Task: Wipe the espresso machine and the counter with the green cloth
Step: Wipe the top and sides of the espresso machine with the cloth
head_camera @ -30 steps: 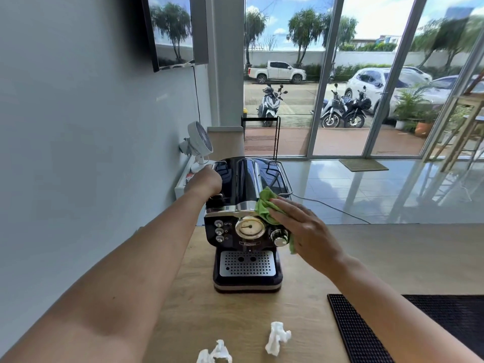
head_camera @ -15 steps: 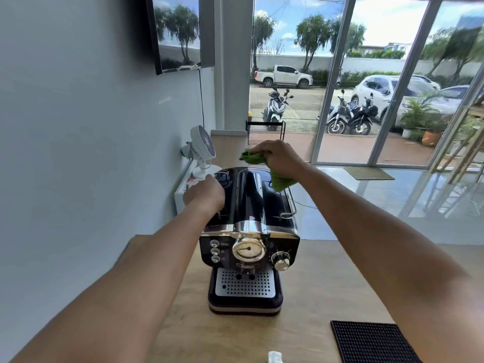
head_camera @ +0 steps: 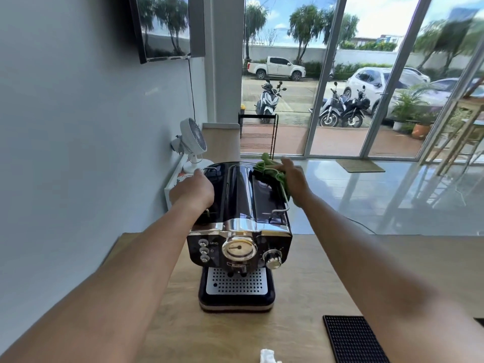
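A black and chrome espresso machine stands on the wooden counter, its gauge and knob facing me. My left hand grips the machine's top left edge. My right hand presses the green cloth flat against the machine's upper right side near the back, fingers stretched out. Part of the cloth is hidden under my palm.
A small white fan stands behind the machine by the grey wall. A black rubber mat lies at the counter's front right. A crumpled white tissue sits at the bottom edge. Glass doors lie beyond the counter.
My right hand carried the cloth from the machine's front panel up over the top to the back, then down onto the right side. The left hand stayed on the top left.
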The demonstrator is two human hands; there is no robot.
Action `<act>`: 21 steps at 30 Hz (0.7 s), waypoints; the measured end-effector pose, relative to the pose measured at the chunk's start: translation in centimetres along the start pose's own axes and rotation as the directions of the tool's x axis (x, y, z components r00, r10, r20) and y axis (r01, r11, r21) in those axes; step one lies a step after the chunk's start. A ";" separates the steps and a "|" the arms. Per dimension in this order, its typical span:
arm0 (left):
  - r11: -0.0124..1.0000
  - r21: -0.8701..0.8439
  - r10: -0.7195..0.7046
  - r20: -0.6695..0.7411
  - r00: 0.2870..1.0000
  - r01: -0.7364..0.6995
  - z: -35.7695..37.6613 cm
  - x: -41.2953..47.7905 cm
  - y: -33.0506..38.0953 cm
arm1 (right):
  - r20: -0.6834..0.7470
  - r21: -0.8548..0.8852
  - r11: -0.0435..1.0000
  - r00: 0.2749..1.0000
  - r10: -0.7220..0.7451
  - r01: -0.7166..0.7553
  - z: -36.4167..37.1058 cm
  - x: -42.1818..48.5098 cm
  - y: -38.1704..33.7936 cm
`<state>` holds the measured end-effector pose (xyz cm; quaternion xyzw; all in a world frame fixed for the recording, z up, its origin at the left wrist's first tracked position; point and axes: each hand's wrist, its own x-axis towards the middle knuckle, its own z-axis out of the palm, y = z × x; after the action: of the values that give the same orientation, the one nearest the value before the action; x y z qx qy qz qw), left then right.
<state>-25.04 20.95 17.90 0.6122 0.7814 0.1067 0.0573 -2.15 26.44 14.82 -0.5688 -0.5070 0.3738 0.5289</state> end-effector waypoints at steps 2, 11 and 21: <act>1.000 -0.004 0.008 -0.010 1.000 -0.008 -0.1 -0.1 0.0 | -0.068 0.058 0.998 0.998 0.011 -0.007 0.4 -1.8 0.6; 1.000 -0.005 0.004 0.008 1.000 -0.004 -0.2 -0.4 -0.1 | -0.001 0.091 0.985 0.989 -0.146 0.145 -0.9 -10.8 0.6; 0.999 -0.035 -0.004 0.014 1.000 0.005 0.0 -0.5 -0.3 | -0.023 -0.265 0.895 0.926 -0.377 0.358 -2.1 -18.0 2.0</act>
<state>-25.16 20.43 17.80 0.6100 0.7804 0.1160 0.0737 -3.44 8.61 11.19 -0.5394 -0.6293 0.1776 0.5305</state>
